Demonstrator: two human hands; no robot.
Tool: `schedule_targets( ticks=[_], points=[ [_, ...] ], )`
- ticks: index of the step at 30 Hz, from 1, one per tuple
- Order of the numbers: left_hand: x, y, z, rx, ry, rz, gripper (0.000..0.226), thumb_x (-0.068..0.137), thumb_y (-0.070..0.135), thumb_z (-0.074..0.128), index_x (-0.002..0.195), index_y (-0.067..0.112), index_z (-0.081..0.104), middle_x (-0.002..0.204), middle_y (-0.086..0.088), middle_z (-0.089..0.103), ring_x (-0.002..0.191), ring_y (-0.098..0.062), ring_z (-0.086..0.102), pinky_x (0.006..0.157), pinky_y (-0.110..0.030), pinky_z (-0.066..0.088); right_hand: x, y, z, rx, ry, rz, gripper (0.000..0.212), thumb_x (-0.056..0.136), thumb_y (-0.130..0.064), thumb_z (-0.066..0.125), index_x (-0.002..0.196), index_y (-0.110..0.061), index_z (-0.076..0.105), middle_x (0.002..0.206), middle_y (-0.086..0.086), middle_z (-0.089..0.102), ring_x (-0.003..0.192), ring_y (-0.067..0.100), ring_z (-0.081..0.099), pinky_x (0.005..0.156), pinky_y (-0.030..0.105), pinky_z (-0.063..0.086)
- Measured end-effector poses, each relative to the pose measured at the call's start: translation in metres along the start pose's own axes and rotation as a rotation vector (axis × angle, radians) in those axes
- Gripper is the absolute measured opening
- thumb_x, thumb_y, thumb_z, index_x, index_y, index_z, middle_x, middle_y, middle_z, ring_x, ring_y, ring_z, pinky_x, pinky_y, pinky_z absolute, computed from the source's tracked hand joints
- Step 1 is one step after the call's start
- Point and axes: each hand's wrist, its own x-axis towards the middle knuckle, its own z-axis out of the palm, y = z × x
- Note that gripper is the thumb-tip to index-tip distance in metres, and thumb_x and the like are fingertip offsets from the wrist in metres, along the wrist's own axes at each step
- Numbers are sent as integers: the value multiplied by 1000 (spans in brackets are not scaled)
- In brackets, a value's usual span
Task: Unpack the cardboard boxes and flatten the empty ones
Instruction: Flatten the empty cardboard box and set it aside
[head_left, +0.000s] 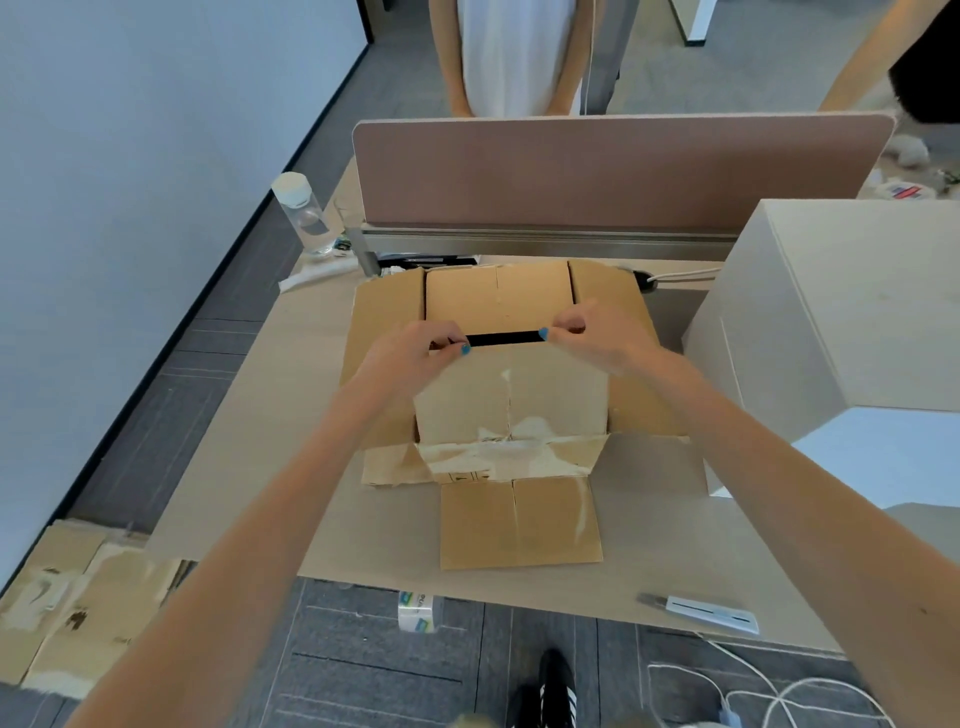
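Sitting on the pale surface (649, 545), the brown cardboard box (511, 405) looks tatty, flaps splayed; left hand (410, 358) and right hand (592, 332) grip one flap's edge, fingers curled.

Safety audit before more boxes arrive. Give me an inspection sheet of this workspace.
Surface: light wooden desk, largely covered by boxes.
Job's things: brown cardboard box, flaps open, mid-desk; large white box to its right; flattened brown cardboard on the floor, left.
Clutter: clear plastic bottle with white cap, far left; grey-and-white flat tool, perhaps a cutter, near right edge; tape roll below the near edge.
Hands: left hand and right hand both grip the box's near flap edge.
Cables: white cable looped on the floor, right; second white cable on the desk behind the box.
Surroundings: pinkish-brown desk partition; person in white standing behind it.
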Motion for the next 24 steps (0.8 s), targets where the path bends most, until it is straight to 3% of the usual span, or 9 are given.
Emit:
schedule_targets(
  ticks=[3,5,7,10,13,16,18,21,24],
  points=[
    [-16,9,-14,-184,-171,-31,19,100,33,56,112,24,67,92,-1,65,83,-20,57,74,-32,43,-14,-12,-11,147,-189,46,44,97,-33,53,60,-14,40,59,0,30,55,15,29,54,28,21],
    [-26,12,-18,-288,-267,-61,19,99,32,57,112,23,67,98,-4,67,89,-21,59,78,-33,43,-21,-17,-13,141,-299,62,36,96,-32,56,65,-13,52,64,3,43,60,15,40,56,26,28],
    [-34,12,-16,-381,-370,-119,14,99,29,58,109,26,66,101,-3,69,92,-19,64,82,-33,50,-26,-18,-9,78,-396,92,17,95,-28,59,85,-15,65,83,5,63,73,15,58,59,23,43],
    [-44,8,0,-332,-410,-130,20,97,15,61,108,32,64,105,4,70,97,-15,67,89,-32,56,-35,-12,7,42,-453,113,7,92,-20,63,99,-18,65,96,4,66,78,12,65,60,19,51],
    [-53,1,21,-168,-350,-117,34,93,18,67,122,35,59,129,10,58,123,-16,52,103,-30,40,-43,2,24,23,-431,104,28,84,-27,73,110,-24,61,113,-1,63,102,17,61,84,29,53],
    [-61,-8,39,130,-344,-109,58,89,41,69,141,44,42,154,9,35,144,-22,26,119,-51,15,-50,17,42,-114,-447,71,69,78,-35,78,137,-25,44,140,-1,43,129,21,40,107,41,38],
    [-65,-13,53,227,-336,-114,71,87,51,67,148,46,31,161,9,21,150,-23,10,119,-60,-3,-56,25,55,-249,-402,26,81,77,-43,76,144,-26,35,148,-1,34,139,22,27,115,46,24],
    [-70,-19,74,326,-288,-93,76,88,57,62,152,45,23,165,8,11,152,-20,-3,117,-61,-13,-62,34,74,-446,-333,-58,77,81,-55,66,146,-27,35,151,-2,32,144,19,17,117,53,-5],
    [-72,-23,89,451,-209,-59,70,92,59,54,153,42,24,165,7,15,153,-21,-3,117,-62,-10,-65,40,85,-552,-283,-91,65,89,-56,55,143,-24,38,149,-3,36,143,17,21,115,57,-11]
  ],
)
